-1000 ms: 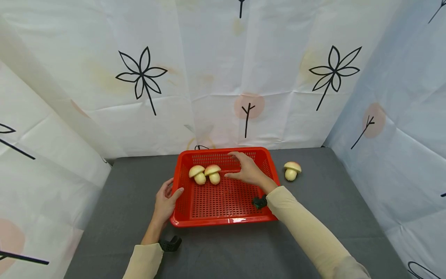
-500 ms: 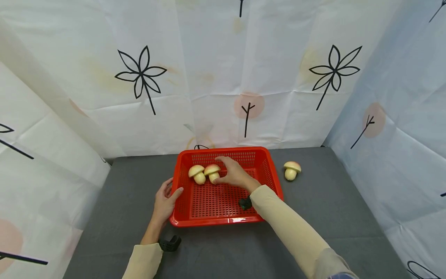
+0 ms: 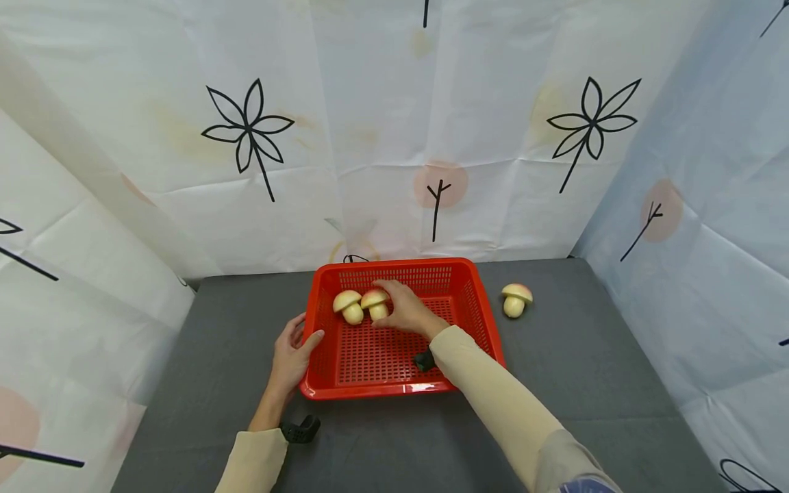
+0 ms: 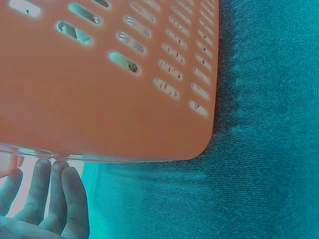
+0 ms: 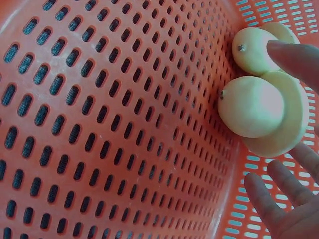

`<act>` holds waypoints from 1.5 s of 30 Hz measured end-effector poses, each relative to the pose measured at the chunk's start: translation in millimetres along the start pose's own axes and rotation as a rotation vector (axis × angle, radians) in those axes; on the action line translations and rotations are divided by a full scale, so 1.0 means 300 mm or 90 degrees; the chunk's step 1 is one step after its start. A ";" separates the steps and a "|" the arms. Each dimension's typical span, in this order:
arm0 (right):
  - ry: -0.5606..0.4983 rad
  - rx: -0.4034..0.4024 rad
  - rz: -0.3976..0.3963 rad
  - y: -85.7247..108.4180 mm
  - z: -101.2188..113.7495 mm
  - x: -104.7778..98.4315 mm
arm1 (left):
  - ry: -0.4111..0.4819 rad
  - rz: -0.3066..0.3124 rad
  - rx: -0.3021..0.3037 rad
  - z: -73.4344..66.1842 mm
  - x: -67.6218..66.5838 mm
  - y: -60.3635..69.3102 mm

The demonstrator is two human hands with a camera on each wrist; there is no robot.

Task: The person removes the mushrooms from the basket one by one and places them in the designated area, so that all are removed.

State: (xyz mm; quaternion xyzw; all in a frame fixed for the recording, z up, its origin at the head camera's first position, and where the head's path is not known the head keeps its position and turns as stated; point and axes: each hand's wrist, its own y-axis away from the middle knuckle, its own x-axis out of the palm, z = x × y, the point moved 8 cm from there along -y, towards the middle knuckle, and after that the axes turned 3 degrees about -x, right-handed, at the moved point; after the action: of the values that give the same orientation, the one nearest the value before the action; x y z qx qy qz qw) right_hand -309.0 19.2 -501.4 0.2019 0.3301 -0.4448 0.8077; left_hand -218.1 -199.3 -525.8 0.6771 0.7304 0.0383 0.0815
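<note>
My left hand (image 3: 290, 356) holds the left rim of a red plastic basket (image 3: 394, 392), thumb over the edge and fingers outside. In the left wrist view its fingertips (image 4: 75, 181) meet the rim. Two toy mushrooms, pale with pinkish caps, lie side by side inside: the left mushroom (image 3: 353, 313) and the right mushroom (image 3: 379, 311). My right hand (image 3: 403, 308) is around the right mushroom, fingers by its cap and thumb near the stem. In the right wrist view its fingers (image 5: 289, 184) are spread beside the mushroom cap (image 5: 294, 114); firm contact cannot be told.
A third toy mushroom (image 3: 515, 300) stands on the grey cloth-covered table (image 3: 573, 356), right of the basket. White patterned fabric (image 3: 370, 137) hangs behind and along both sides. The basket's slotted walls rise around the right hand.
My right hand has moved left inside the basket to the right mushroom, and the gap between thumb and fingers has narrowed. The left hand and the mushrooms stay in place.
</note>
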 end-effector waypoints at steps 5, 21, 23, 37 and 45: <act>0.004 -0.011 0.002 -0.008 -0.003 0.016 | 0.002 0.001 0.003 0.001 0.002 -0.002; 0.021 0.034 0.028 0.000 -0.035 0.057 | -0.002 -0.001 0.004 -0.004 0.001 -0.004; 0.026 0.034 0.030 -0.002 -0.036 0.058 | -0.005 -0.002 0.005 -0.005 0.000 -0.004; -0.001 0.031 0.046 0.029 -0.017 0.034 | -0.007 -0.002 0.008 0.002 0.000 0.000; -0.054 0.026 0.021 0.071 0.012 -0.026 | -0.014 -0.002 0.017 0.009 -0.002 -0.008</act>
State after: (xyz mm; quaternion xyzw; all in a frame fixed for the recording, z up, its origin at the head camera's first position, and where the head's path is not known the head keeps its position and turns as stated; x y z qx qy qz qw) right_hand -292.4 32.7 -492.6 0.2044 0.2834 -0.4464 0.8238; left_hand -219.9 -200.1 -528.7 0.6775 0.7308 0.0213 0.0807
